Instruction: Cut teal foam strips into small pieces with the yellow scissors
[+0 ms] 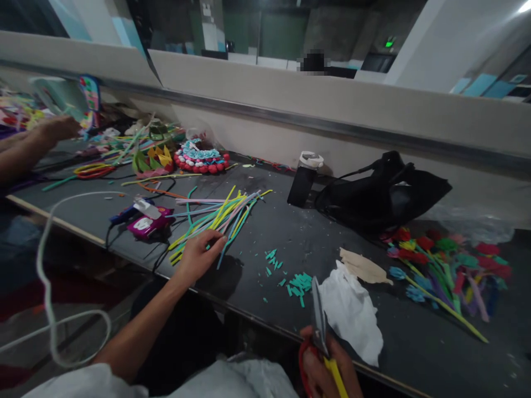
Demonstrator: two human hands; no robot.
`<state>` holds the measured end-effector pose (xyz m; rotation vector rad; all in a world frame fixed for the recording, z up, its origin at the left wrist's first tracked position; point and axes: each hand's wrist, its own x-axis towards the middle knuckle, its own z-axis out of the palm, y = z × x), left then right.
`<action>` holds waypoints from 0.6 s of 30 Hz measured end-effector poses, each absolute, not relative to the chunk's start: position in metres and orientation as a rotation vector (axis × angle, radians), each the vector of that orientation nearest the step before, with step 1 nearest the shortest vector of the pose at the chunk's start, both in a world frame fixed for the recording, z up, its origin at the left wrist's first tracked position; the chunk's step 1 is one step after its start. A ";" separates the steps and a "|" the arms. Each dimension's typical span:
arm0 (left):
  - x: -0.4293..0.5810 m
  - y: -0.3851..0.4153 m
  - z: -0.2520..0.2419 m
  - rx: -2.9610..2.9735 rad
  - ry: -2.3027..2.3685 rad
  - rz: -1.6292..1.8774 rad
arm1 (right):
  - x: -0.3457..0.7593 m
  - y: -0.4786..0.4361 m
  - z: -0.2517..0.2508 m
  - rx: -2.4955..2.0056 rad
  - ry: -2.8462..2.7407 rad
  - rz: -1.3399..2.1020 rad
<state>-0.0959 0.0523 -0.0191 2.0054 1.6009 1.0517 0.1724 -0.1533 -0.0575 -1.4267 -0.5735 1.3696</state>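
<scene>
both hands (199, 253) are bare, the loose top (253, 378) is pale grey, and the trousers (182, 331) seem dark.

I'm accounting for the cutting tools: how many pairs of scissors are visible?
1: the scissors in the right hand, at the near edge of the table, beside the crumpled white material. Others may be hidden in the clutter.

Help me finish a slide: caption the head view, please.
Right hand holding scissors near green clippings, left hand beside a pile of colourful strips.
</scene>
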 end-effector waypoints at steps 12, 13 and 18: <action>-0.069 0.085 -0.017 2.412 1.515 0.837 | 0.198 -0.136 -0.058 -1.243 -0.454 1.443; -0.061 0.087 -0.015 2.415 1.480 0.833 | 0.198 -0.135 -0.059 -1.234 -0.445 1.455; -0.018 0.079 -0.013 2.398 1.189 0.686 | 0.202 -0.134 -0.062 -1.200 -0.435 1.481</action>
